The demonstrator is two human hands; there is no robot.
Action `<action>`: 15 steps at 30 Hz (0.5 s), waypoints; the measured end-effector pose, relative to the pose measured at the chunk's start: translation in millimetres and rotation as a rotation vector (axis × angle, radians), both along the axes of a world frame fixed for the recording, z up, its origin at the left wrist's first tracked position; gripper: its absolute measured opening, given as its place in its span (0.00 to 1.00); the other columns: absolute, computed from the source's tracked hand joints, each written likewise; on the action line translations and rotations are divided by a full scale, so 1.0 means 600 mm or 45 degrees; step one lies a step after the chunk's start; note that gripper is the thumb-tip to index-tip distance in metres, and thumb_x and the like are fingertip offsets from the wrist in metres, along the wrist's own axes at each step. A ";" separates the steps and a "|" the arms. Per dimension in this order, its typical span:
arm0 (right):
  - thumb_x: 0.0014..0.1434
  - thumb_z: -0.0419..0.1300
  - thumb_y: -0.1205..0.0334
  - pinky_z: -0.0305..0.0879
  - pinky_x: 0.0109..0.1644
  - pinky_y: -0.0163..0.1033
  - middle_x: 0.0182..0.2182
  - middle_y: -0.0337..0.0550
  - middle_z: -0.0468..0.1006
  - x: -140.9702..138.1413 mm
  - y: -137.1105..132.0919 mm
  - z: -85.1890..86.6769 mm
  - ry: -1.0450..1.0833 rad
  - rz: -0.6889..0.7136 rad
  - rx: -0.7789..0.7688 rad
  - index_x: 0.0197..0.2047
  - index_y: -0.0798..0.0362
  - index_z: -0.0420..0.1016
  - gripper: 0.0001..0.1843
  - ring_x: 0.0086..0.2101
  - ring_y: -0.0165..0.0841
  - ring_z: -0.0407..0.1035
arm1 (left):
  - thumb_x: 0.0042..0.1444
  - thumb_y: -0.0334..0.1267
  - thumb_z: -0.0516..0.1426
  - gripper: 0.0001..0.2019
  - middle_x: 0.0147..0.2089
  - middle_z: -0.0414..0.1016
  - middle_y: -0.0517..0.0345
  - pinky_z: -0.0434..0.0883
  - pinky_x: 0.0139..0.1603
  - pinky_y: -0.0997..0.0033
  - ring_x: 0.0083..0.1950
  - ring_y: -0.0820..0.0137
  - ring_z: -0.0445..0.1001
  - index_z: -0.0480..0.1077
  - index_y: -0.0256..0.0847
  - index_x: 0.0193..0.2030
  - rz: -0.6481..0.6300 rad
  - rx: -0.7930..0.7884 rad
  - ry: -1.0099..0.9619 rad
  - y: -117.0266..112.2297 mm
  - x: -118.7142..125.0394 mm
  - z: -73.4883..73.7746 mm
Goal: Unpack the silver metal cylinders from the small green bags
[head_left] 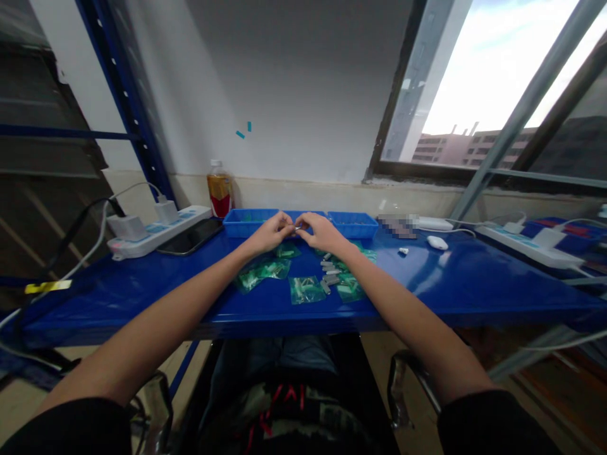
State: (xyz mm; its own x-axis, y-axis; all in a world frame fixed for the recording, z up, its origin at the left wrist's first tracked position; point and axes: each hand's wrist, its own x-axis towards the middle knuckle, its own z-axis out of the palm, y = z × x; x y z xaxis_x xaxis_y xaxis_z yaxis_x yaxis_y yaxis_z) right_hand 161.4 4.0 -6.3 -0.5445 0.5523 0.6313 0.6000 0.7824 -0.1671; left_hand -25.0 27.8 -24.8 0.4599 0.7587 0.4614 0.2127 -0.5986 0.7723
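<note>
Both hands meet over the middle of the blue table, just in front of a row of blue bins. My left hand is closed, its fingertips pinched. My right hand is also closed, thumb and index finger on a small light-coloured metallic piece between the hands; its kind is too small to make out. Below the hands lie small green plastic bags with little parts in them. Several loose grey metal pieces lie beside the bags, near my right forearm.
Blue bins with small parts stand along the wall. At left are a power strip, a dark phone and a drink bottle. At right lie a white earphone case, a small white piece and another power strip.
</note>
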 end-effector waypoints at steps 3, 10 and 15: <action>0.57 0.55 0.67 0.60 0.42 0.37 0.33 0.44 0.74 -0.003 0.000 0.000 0.023 -0.011 -0.029 0.39 0.55 0.69 0.05 0.35 0.33 0.67 | 0.56 0.42 0.55 0.10 0.29 0.68 0.62 0.67 0.37 0.71 0.33 0.71 0.71 0.58 0.40 0.35 -0.009 -0.079 -0.077 -0.008 0.002 0.005; 0.64 0.50 0.63 0.58 0.37 0.35 0.30 0.44 0.75 0.001 0.003 -0.001 0.100 -0.136 -0.104 0.35 0.55 0.70 0.10 0.32 0.32 0.67 | 0.53 0.43 0.58 0.13 0.34 0.73 0.56 0.68 0.41 0.67 0.37 0.69 0.73 0.66 0.36 0.40 0.066 0.027 -0.025 -0.024 0.014 0.015; 0.61 0.54 0.59 0.57 0.35 0.35 0.27 0.41 0.73 0.000 -0.001 -0.001 0.149 -0.106 -0.095 0.41 0.56 0.69 0.10 0.29 0.31 0.65 | 0.56 0.48 0.54 0.15 0.32 0.74 0.54 0.69 0.39 0.67 0.35 0.68 0.73 0.67 0.35 0.35 0.222 0.064 -0.082 -0.028 0.020 0.015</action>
